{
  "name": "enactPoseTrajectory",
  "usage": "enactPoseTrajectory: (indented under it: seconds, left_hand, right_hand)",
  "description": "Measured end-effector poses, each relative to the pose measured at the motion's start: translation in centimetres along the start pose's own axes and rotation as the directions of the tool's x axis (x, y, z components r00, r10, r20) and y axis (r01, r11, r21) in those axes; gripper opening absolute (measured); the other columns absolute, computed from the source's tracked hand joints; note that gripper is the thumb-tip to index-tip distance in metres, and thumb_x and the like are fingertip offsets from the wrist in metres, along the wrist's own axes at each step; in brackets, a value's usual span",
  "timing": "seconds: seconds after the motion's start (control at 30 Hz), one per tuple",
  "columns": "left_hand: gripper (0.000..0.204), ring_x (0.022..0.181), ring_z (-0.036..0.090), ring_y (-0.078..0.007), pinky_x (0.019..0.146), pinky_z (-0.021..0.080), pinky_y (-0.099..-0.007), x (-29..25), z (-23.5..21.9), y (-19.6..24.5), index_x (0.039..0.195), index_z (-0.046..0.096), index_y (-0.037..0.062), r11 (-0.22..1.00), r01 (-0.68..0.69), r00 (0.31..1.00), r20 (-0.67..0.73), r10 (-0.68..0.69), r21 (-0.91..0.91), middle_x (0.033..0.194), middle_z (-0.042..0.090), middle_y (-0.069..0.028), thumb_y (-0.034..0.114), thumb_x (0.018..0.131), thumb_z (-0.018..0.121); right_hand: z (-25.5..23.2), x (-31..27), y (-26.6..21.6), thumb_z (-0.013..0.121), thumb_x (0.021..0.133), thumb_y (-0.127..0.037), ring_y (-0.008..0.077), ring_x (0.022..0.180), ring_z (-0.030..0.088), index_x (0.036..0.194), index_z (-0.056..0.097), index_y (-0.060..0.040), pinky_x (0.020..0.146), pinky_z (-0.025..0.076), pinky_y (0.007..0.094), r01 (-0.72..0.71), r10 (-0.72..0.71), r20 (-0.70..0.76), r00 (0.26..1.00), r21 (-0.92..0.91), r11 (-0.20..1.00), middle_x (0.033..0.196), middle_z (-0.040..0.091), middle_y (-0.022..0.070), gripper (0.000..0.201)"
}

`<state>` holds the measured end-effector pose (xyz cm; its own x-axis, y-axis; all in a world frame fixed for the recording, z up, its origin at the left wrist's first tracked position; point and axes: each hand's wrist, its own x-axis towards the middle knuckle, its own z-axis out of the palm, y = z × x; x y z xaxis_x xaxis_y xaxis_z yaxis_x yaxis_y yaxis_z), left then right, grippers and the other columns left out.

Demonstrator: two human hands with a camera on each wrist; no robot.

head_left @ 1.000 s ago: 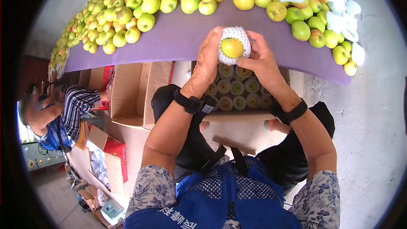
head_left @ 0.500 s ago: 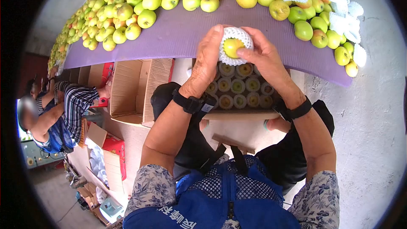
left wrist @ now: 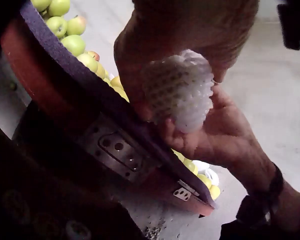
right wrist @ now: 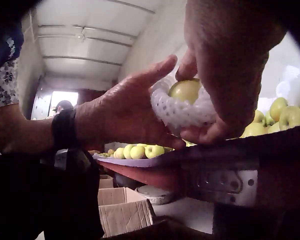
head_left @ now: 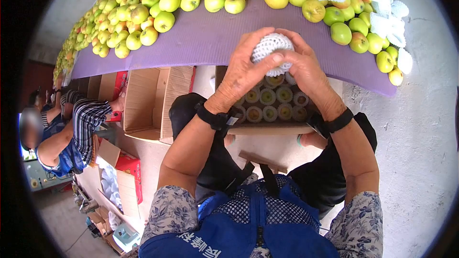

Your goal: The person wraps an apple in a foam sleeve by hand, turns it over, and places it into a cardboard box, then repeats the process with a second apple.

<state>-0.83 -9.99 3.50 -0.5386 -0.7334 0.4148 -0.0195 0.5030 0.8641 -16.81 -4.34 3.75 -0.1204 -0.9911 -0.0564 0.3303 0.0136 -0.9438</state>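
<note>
Both hands hold one apple in a white foam net (head_left: 273, 53) over the edge of the purple-covered table. The left hand (head_left: 244, 69) curls round its left side, and the right hand (head_left: 306, 69) grips it from the right, thumb across the near side. In the right wrist view the yellow-green apple (right wrist: 185, 91) shows through the net's opening. The left wrist view shows the net (left wrist: 179, 92) between the two palms. Below the hands, a carton (head_left: 272, 130) contains several netted apples (head_left: 267, 97).
Loose apples (head_left: 169, 2) are heaped along the purple table cover (head_left: 205, 38), with empty foam nets (head_left: 382, 9) at the right. An open carton (head_left: 146, 100) stands left of the knees. Farther left are another person (head_left: 60, 138) and a box of nets (head_left: 129, 177).
The netted apple has been turned, so its bare yellow-green face no longer shows in the head view. The left thumb has come across the net, and the hands have closed in round it.
</note>
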Motion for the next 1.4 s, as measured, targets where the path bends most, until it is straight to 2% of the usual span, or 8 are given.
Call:
enactPoseTrajectory:
  seconds: [0.33,0.63,0.73,0.83,0.9,1.1,1.3,1.4]
  left_hand:
    - [0.026,0.098,0.058,-0.0130,0.089,0.046,-0.0272,-0.5,0.3,-0.3,0.116,0.064,0.0017,0.944,0.135,0.985,-0.064,-0.161,-0.301,0.106,0.065,-0.0050,0.012,0.093,0.060]
    - [0.016,0.085,0.060,-0.0119,0.077,0.048,-0.0267,-0.6,0.5,0.5,0.103,0.065,-0.0009,0.986,-0.098,0.973,-0.197,0.123,0.132,0.091,0.067,-0.0109,0.009,0.091,0.061]
    - [0.017,0.083,0.066,-0.0328,0.073,0.052,-0.0357,-0.7,0.7,0.6,0.099,0.063,-0.0009,0.988,-0.016,0.973,-0.226,0.051,0.151,0.092,0.066,-0.0184,0.012,0.088,0.064]
    - [0.017,0.078,0.057,-0.0105,0.072,0.047,-0.0253,-0.7,0.6,0.7,0.103,0.063,-0.0010,0.982,0.027,0.975,-0.223,0.016,0.189,0.085,0.065,-0.0079,0.012,0.091,0.062]
    - [0.021,0.083,0.066,-0.0327,0.073,0.052,-0.0365,-0.5,0.1,0.7,0.102,0.061,0.0008,0.996,0.028,0.991,-0.133,-0.017,0.086,0.091,0.065,-0.0169,0.016,0.088,0.065]
    - [0.022,0.088,0.065,-0.0322,0.076,0.052,-0.0353,0.1,-0.9,-0.2,0.105,0.061,0.0024,0.991,-0.119,0.993,-0.019,0.120,0.060,0.098,0.065,-0.0161,0.015,0.088,0.065]
    - [0.020,0.082,0.065,-0.0366,0.071,0.051,-0.0372,-0.3,-1.2,1.0,0.105,0.060,0.0028,0.986,-0.026,1.000,-0.012,0.028,0.164,0.092,0.065,-0.0185,0.014,0.089,0.063]
    - [0.015,0.072,0.063,-0.0168,0.066,0.050,-0.0307,-0.4,-0.6,0.5,0.102,0.061,0.0020,0.952,-0.013,0.996,-0.082,0.041,0.306,0.079,0.066,-0.0112,0.013,0.092,0.060]
  right_hand:
    - [0.1,-0.4,-1.3,0.068,0.071,-0.002,0.0186,0.103,0.056,0.135,0.044,-0.0051,0.092,0.045,0.0305,0.003,0.001,0.019,1.000,-0.202,0.979,0.113,0.057,0.0114,0.069]
    - [-0.2,-0.1,-1.6,0.070,0.064,0.001,0.0227,0.105,0.055,0.141,0.039,-0.0071,0.093,0.044,0.0323,-0.004,0.034,0.092,0.995,-0.303,0.953,0.113,0.054,0.0136,0.083]
    - [-0.3,-0.1,-1.7,0.069,0.064,0.001,0.0231,0.104,0.055,0.141,0.039,-0.0071,0.093,0.043,0.0324,0.006,0.033,0.127,0.991,-0.294,0.956,0.113,0.054,0.0137,0.083]
    - [-0.2,-0.1,-2.0,0.069,0.064,0.001,0.0229,0.104,0.055,0.141,0.039,-0.0068,0.092,0.044,0.0323,-0.003,0.045,0.123,0.991,-0.323,0.946,0.114,0.054,0.0139,0.082]
    - [-0.3,0.0,-1.8,0.068,0.065,0.000,0.0227,0.104,0.055,0.140,0.039,-0.0065,0.092,0.044,0.0325,-0.024,0.052,0.082,0.995,-0.308,0.951,0.114,0.054,0.0141,0.081]
    - [-0.2,0.1,-2.0,0.067,0.067,-0.002,0.0222,0.102,0.056,0.139,0.040,-0.0058,0.090,0.044,0.0319,-0.082,0.088,0.017,0.996,-0.207,0.975,0.112,0.056,0.0143,0.077]
    - [-0.2,0.1,-2.1,0.065,0.065,-0.001,0.0224,0.103,0.056,0.138,0.042,-0.0068,0.091,0.044,0.0316,-0.044,0.071,0.066,0.995,-0.343,0.938,0.111,0.057,0.0135,0.076]
    - [0.1,-0.2,-2.4,0.066,0.062,0.001,0.0223,0.103,0.055,0.138,0.042,-0.0080,0.093,0.043,0.0318,-0.029,0.079,0.112,0.991,-0.393,0.919,0.111,0.056,0.0127,0.079]
